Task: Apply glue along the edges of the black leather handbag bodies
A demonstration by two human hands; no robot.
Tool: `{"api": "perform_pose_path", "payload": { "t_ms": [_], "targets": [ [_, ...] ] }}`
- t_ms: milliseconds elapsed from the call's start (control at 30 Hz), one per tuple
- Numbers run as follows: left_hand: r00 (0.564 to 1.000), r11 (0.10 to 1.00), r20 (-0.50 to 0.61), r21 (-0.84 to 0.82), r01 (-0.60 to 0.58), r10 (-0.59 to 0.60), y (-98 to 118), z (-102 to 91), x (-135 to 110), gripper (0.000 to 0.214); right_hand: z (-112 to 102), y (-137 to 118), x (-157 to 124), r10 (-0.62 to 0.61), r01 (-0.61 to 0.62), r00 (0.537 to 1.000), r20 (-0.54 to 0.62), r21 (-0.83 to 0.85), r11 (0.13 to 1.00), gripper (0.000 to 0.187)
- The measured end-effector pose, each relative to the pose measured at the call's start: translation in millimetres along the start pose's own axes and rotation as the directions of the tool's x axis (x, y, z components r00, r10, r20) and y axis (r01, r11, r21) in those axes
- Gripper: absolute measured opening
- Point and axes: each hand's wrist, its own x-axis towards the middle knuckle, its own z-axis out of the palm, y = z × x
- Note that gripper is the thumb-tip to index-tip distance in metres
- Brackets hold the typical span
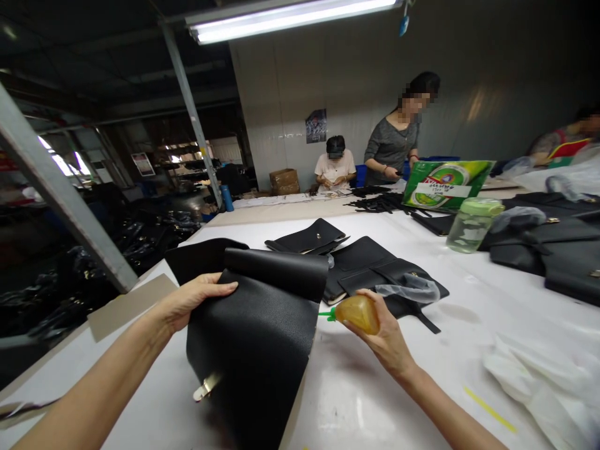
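Left grip [197, 301]: thumb flat on the face of the black piece [255, 325], fingers out of sight behind it, so pinching its upper left part. Right grip [385, 331]: closed around the amber squeeze bottle [357, 312], whose green nozzle [330, 314] points at the piece's right edge; contact or slight gap, cannot tell. Black piece is raised before the person over the white counter [365, 400], tilted, with a broad rolled fold [276, 272] across its top and a metal clasp [204, 390] at lower left. Whether its bottom rests on the counter: not visible.

Handling, judged: piece looks leather-like, light, bendy, with enough body to hold a curve; smooth face may slip slightly and mark easily. Best taken by the margin near the fold, clear of clasp and right edge. Bottle seems light and soft-walled; hold round the belly, gently, since hard pressure could push contents out
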Motion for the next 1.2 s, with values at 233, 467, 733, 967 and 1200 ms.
{"api": "perform_pose_path", "payload": {
  "t_ms": [233,467,733,967,1200],
  "targets": [
    [1.0,1.0,-0.001,0.019,0.013,-0.013,2.0,0.9,5.6,0.026,2.9,10.0,0.6,0.02,-0.019,0.996,0.088,-0.01,1.0,0.049],
    [0.999,1.0,-0.036,0.016,0.014,-0.013,4.3,4.2,9.5,0.026,2.7,23.1,0.8,0.115,-0.118,0.992,0.052,0.05,0.992,0.051],
    [0.999,1.0,-0.027,0.015,0.02,-0.02,6.0,5.3,2.5,0.025,1.1,27.0,-2.4,0.154,-0.164,0.981,0.114,0.083,0.983,0.049],
    [1.0,1.0,-0.018,0.003,0.005,-0.005,4.5,2.4,3.7,0.026,5.4,30.3,4.8,0.21,-0.218,0.976,0.06,0.175,0.96,0.049],
    [1.0,1.0,-0.009,0.01,-0.004,0.004,2.3,-1.8,1.9,0.024,6.5,17.2,-2.5,0.24,-0.273,0.956,0.168,0.213,0.938,0.048]
  ]
}}
